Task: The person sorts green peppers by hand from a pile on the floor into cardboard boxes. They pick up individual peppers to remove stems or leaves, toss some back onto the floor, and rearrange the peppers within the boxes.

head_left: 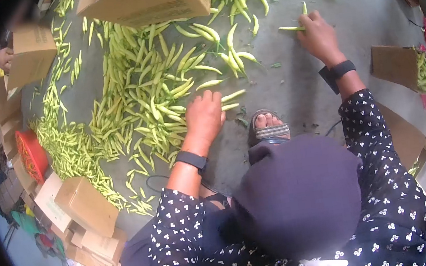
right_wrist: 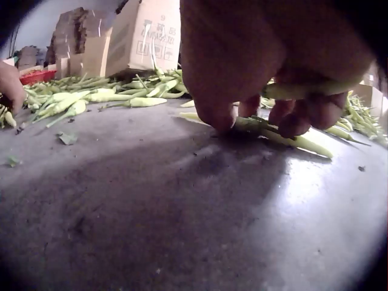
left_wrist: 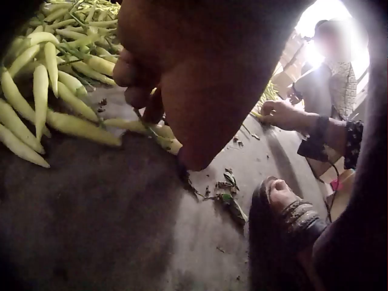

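Observation:
Pale green peppers [head_left: 138, 83] lie in a large pile on the grey floor [head_left: 293, 91]. At the pile's right edge my left hand [head_left: 204, 117] has its fingers curled on peppers [head_left: 233, 96], whose ends stick out to the right. The left wrist view shows a pepper [left_wrist: 167, 134] under those bent fingers. Farther forward and right, my right hand [head_left: 319, 39] grips peppers [head_left: 291, 28] near the floor. In the right wrist view one pepper [right_wrist: 312, 90] lies across the palm, and the fingertips touch another [right_wrist: 303, 144] on the floor.
An open cardboard box [head_left: 149, 5] stands at the top, with another [head_left: 30, 55] by a person's hand at the left. A red basket [head_left: 35, 155] is left of the pile. A sandalled foot [head_left: 269, 126] is between my hands. A box of peppers [head_left: 396, 65] stands right.

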`<act>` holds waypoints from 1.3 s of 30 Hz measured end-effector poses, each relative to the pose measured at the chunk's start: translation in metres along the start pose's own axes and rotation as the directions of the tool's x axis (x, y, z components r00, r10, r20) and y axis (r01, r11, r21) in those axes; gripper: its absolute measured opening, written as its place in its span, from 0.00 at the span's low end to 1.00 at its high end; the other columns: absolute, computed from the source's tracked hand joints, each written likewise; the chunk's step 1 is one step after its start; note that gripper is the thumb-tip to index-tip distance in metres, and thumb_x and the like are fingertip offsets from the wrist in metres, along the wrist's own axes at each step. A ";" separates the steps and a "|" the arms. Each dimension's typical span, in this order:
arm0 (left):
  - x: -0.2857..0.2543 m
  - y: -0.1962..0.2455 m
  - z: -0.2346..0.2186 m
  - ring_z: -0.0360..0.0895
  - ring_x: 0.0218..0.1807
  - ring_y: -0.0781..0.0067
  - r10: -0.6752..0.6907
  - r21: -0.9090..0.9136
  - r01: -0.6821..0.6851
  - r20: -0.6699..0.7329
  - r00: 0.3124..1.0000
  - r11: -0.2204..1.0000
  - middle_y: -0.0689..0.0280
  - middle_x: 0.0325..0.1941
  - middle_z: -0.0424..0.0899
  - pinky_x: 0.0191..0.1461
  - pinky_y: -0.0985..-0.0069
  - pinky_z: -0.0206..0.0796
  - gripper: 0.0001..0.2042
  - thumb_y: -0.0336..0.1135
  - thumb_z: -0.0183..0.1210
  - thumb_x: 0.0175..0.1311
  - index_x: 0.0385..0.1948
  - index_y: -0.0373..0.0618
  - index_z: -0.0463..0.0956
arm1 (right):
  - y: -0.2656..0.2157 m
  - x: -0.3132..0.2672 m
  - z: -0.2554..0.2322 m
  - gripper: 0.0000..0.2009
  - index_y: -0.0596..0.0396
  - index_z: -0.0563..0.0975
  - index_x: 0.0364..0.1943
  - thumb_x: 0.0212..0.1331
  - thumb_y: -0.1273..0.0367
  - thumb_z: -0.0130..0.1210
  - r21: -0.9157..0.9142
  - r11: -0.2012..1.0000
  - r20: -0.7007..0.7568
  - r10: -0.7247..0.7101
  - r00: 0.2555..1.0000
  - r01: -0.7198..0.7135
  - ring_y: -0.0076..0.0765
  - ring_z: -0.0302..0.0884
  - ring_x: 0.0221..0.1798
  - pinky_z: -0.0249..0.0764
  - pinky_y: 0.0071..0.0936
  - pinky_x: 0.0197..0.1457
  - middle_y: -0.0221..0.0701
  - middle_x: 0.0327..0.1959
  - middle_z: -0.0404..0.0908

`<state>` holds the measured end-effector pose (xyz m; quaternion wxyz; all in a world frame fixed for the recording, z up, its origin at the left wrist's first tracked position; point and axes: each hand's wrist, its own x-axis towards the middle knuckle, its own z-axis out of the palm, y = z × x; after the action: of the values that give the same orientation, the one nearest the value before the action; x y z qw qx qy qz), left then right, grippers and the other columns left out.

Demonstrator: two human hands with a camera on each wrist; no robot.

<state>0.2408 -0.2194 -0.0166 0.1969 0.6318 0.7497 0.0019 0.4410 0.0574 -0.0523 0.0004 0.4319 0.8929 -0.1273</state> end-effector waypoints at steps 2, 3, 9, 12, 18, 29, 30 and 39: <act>-0.002 0.002 0.005 0.78 0.34 0.54 -0.154 -0.015 0.157 0.143 0.978 0.987 0.60 0.33 0.76 0.36 0.61 0.71 0.16 0.37 0.65 0.47 0.33 0.44 0.69 | 0.004 -0.001 0.008 0.09 0.56 0.74 0.34 0.52 0.67 0.54 -0.036 0.999 -0.052 0.001 0.999 -0.003 0.51 0.77 0.42 0.74 0.47 0.42 0.40 0.42 0.76; -0.003 0.001 0.006 0.79 0.30 0.52 -0.131 0.002 0.131 0.122 0.984 0.991 0.59 0.33 0.78 0.34 0.59 0.71 0.15 0.39 0.62 0.51 0.36 0.44 0.70 | 0.006 -0.003 0.010 0.09 0.56 0.74 0.34 0.52 0.67 0.54 -0.033 0.999 -0.054 -0.007 0.999 0.005 0.51 0.77 0.42 0.74 0.47 0.42 0.40 0.42 0.76; -0.002 -0.036 0.024 0.81 0.40 0.59 -0.440 -0.761 0.494 0.305 0.845 0.420 0.56 0.36 0.83 0.41 0.60 0.72 0.11 0.35 0.55 0.58 0.42 0.47 0.74 | 0.032 -0.014 0.027 0.13 0.59 0.74 0.37 0.51 0.65 0.56 0.246 0.947 -0.028 0.222 0.975 -0.208 0.52 0.78 0.36 0.74 0.41 0.41 0.44 0.35 0.80; 0.001 -0.050 0.007 0.77 0.52 0.59 -0.265 -0.833 0.368 0.497 0.826 -0.414 0.57 0.46 0.81 0.47 0.59 0.73 0.16 0.29 0.50 0.64 0.53 0.44 0.70 | 0.045 -0.015 0.038 0.15 0.60 0.74 0.42 0.53 0.66 0.54 0.539 0.804 -0.110 0.363 0.925 -0.252 0.42 0.80 0.33 0.74 0.34 0.38 0.39 0.29 0.81; 0.007 -0.050 -0.011 0.70 0.60 0.50 -0.005 -0.705 0.215 0.296 0.955 -0.676 0.54 0.60 0.72 0.60 0.53 0.66 0.26 0.24 0.48 0.62 0.65 0.48 0.59 | 0.055 -0.016 0.037 0.20 0.64 0.70 0.51 0.53 0.68 0.50 0.846 0.295 0.197 0.601 0.775 -0.444 0.27 0.80 0.28 0.75 0.27 0.33 0.36 0.29 0.80; 0.009 -0.062 -0.001 0.75 0.55 0.54 -0.061 -0.613 0.120 0.266 0.962 -0.781 0.59 0.53 0.76 0.54 0.57 0.71 0.23 0.26 0.52 0.63 0.61 0.52 0.64 | 0.023 -0.007 0.026 0.18 0.52 0.78 0.45 0.48 0.62 0.55 0.085 0.923 -0.109 0.383 0.917 -0.375 0.51 0.79 0.45 0.74 0.40 0.50 0.43 0.39 0.82; 0.009 -0.063 0.000 0.76 0.53 0.56 -0.118 -0.656 0.111 0.294 0.949 -0.747 0.60 0.49 0.77 0.53 0.59 0.72 0.21 0.27 0.52 0.64 0.59 0.52 0.66 | 0.020 -0.006 0.024 0.18 0.52 0.79 0.44 0.48 0.63 0.55 0.110 0.944 -0.086 0.321 0.943 -0.311 0.50 0.79 0.45 0.74 0.39 0.50 0.44 0.39 0.83; 0.026 -0.047 0.002 0.76 0.42 0.46 -0.321 -0.524 0.188 -0.174 0.931 0.831 0.52 0.39 0.78 0.44 0.60 0.69 0.18 0.27 0.59 0.47 0.44 0.47 0.75 | -0.026 0.017 0.025 0.18 0.56 0.79 0.43 0.49 0.61 0.55 0.377 0.863 -0.012 0.368 0.930 -0.337 0.51 0.79 0.46 0.73 0.39 0.50 0.48 0.41 0.81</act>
<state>0.1938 -0.2049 -0.0373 0.2539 0.4473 0.8203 0.2501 0.4076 0.0493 -0.0722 -0.0947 0.5849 0.7581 -0.2723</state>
